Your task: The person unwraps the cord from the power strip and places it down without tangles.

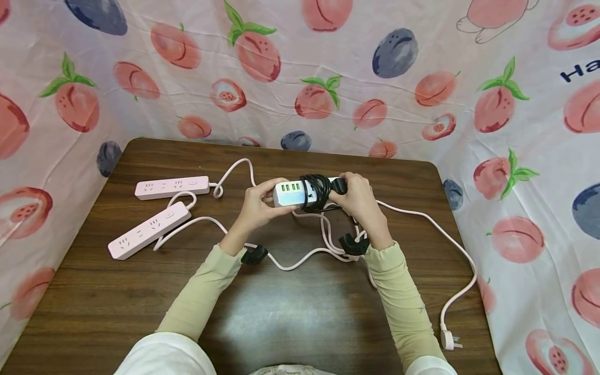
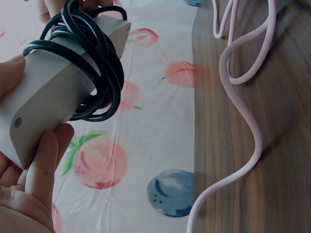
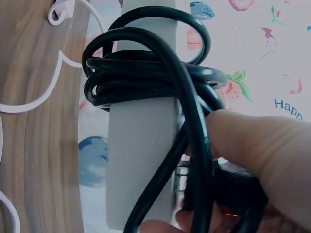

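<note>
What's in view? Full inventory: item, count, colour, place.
white power strip: 1, white, between both hands
black cord: 1 coil, black, wound around the white power strip
black plug: 1, black, in the right hand
pink power strips: 2, pale pink, table's left side
pink cords: count unclear (tangled), pale pink, across the table
pink plug: 1 visible, pale pink, table's right side, near the person
table: 1, brown, under the cords
fruit-print cloth: count unclear, white with pink and blue fruit, around the table
wrist devices: 2, black, one per wrist
sleeves: light green forearms, white above
left hand: 1, bare, gripping the white power strip
right hand: 1, bare, gripping the black plug
</note>
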`<action>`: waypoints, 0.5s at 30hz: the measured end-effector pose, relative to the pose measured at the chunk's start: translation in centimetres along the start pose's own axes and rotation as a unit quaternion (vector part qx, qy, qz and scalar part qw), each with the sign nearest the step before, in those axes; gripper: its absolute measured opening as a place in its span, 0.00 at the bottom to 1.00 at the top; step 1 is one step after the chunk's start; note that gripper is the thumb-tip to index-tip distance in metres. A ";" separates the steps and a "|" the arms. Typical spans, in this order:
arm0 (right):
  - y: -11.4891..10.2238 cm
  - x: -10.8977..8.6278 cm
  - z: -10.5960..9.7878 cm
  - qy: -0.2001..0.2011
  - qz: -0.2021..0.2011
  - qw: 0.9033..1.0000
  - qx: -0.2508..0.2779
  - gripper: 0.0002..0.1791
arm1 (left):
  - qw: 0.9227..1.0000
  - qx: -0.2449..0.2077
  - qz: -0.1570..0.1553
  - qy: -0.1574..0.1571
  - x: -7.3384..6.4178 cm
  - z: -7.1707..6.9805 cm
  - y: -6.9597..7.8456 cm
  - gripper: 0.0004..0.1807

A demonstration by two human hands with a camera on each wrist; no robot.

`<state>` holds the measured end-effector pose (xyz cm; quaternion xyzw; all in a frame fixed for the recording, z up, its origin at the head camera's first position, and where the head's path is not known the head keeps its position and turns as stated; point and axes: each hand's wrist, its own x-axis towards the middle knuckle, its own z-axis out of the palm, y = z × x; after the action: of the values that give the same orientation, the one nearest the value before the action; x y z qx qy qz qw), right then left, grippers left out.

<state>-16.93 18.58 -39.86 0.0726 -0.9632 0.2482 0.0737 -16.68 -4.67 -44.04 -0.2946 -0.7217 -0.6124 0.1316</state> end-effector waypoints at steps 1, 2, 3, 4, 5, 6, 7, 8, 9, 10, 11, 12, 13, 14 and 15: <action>-0.1 0.0 0.0 0.004 -0.003 1.000 0.000 0.21 | 1.000 0.003 0.002 0.002 0.0 0.0 0.0 0.28; -0.1 0.0 0.1 0.009 -0.008 1.000 -0.002 0.20 | 1.000 0.006 0.004 0.004 -0.1 -0.1 0.1 0.28; -0.1 -0.1 0.2 0.016 -0.012 1.000 -0.005 0.20 | 1.000 0.011 0.006 0.006 -0.1 -0.1 0.1 0.28; -0.2 -0.1 0.2 0.024 -0.017 1.000 -0.007 0.20 | 1.000 0.016 0.008 0.007 -0.1 -0.1 0.2 0.27; -0.2 -0.1 0.2 0.034 -0.020 0.999 -0.010 0.20 | 1.000 0.019 0.008 0.007 -0.1 -0.1 0.2 0.27; -0.2 -0.2 0.3 0.043 -0.022 0.999 -0.013 0.20 | 1.000 0.020 0.008 0.007 -0.1 -0.1 0.2 0.27; -0.2 -0.2 0.3 0.050 -0.023 0.998 -0.015 0.19 | 1.000 0.022 0.008 0.007 -0.1 -0.2 0.3 0.27; -0.2 -0.3 0.3 0.055 -0.024 0.998 -0.017 0.19 | 1.000 0.022 0.008 0.006 -0.1 -0.2 0.3 0.28; -0.2 -0.3 0.3 0.060 -0.024 0.998 -0.019 0.19 | 1.000 0.022 0.007 0.005 -0.1 -0.2 0.3 0.28; -0.2 -0.4 0.3 0.063 -0.025 0.998 -0.021 0.19 | 1.000 0.019 0.006 0.004 -0.2 -0.2 0.4 0.28; -0.2 -0.4 0.3 0.064 -0.025 0.997 -0.024 0.19 | 1.000 0.016 0.005 0.004 -0.2 -0.2 0.4 0.28; -0.2 -0.4 0.3 0.065 -0.027 0.997 -0.027 0.19 | 1.000 0.013 0.005 0.004 -0.2 -0.2 0.4 0.28; -0.2 -0.5 0.3 0.065 -0.028 0.997 -0.029 0.18 | 1.000 0.014 0.006 0.003 -0.2 -0.2 0.4 0.27; -0.2 -0.5 0.3 0.064 -0.030 0.997 -0.030 0.18 | 1.000 0.013 0.007 0.002 -0.2 -0.2 0.4 0.28; -0.1 -0.4 0.3 0.063 -0.030 0.997 -0.031 0.18 | 1.000 0.013 0.008 0.002 -0.2 -0.2 0.4 0.28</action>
<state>-16.50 18.39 -40.13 0.0836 -0.9612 0.2200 0.1441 -16.35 -4.90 -43.77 -0.2975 -0.7268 -0.6027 0.1412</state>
